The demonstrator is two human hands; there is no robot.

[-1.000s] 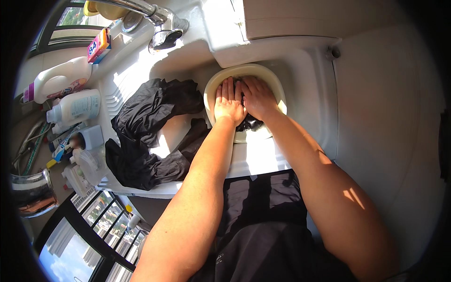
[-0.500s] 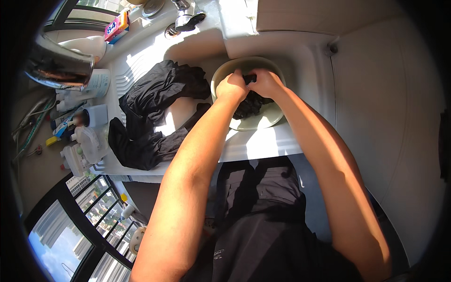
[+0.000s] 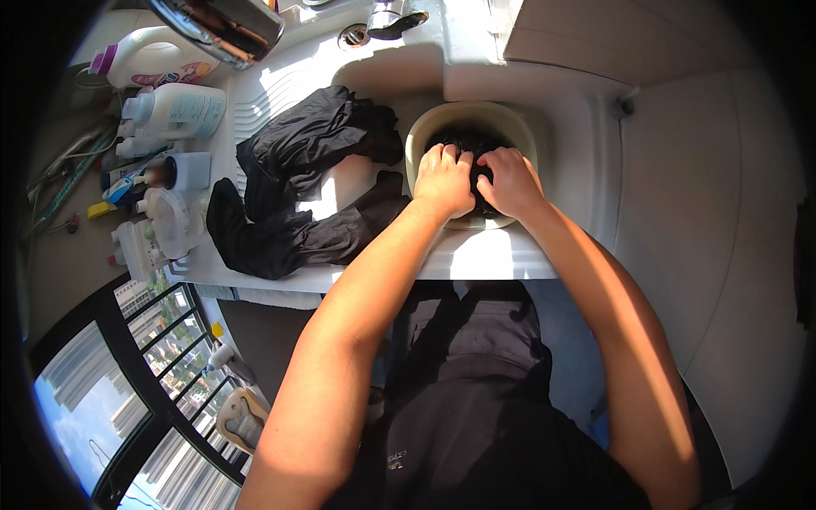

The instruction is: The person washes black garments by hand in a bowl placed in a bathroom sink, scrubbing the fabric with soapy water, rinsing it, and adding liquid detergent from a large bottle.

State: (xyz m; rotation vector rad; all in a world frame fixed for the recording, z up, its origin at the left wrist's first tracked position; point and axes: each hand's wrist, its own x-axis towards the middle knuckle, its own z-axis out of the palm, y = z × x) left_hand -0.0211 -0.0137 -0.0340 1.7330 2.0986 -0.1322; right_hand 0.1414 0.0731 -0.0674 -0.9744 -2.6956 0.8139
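Observation:
A pale oval basin stands in the white sink, with a bunched wet black cloth inside it. Over the basin, my left hand grips the cloth from above, its fingers curled down into the folds. My right hand grips the same cloth close beside it, thumb toward the left hand. Much of the cloth is hidden beneath both hands, and what kind of garment it is cannot be made out. To the left of the basin, a black garment lies spread over the sink's ribbed washboard.
A chrome tap rises at the back, and a larger shiny metal pipe hangs nearer at upper left. Several bottles line the left side. A tiled wall bounds the right, and a barred window is at lower left.
Both hands have moved down and nearer within the basin, from holding the black cloth bunched up to pressing on it. The whole view has shifted, so the surroundings sit further right.

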